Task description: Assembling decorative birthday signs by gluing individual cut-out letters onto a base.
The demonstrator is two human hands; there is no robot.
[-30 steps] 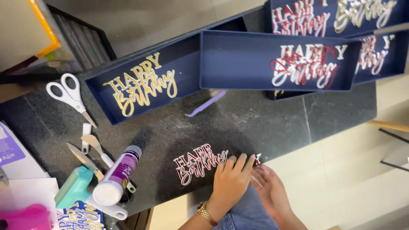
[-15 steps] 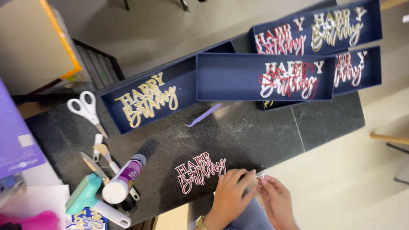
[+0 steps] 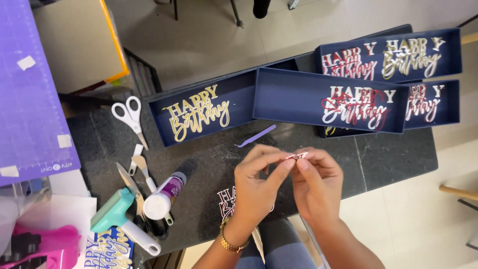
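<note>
Above the dark stone tabletop [image 3: 388,149], we hold both hands raised and close together. Our left hand [image 3: 256,184] and right hand [image 3: 316,182] meet at the fingertips, and between them sits a small red-and-white cut-out piece [image 3: 297,156]. Thumb and forefinger of each hand are pinched nearly shut on that piece; the remaining fingers curl loosely inward. The piece is clear of the table surface, held in the air just above the hands' knuckles. A gold bracelet [image 3: 231,242] circles the left wrist.

Directly beneath the left hand, a red-and-white lettering cut-out [image 3: 226,201] lies flat on the tabletop, partly hidden by the hand. A thin purple tool [image 3: 256,135] lies on the table just beyond the fingertips.

Further back, we see several shallow navy box trays [image 3: 294,94]. One tray at left contains gold lettering [image 3: 196,115]; the nearest tray at centre contains red-and-white lettering [image 3: 356,107]; the trays at the far right hold a mix of both colours.

To the left of the hands, well apart from them, lie white-handled scissors [image 3: 128,115], a glue bottle with a purple label [image 3: 163,197], a teal-handled roller tool [image 3: 117,219] and two small spatulas [image 3: 139,167]. A purple cutting mat [image 3: 30,89] stands at the far left edge.
</note>
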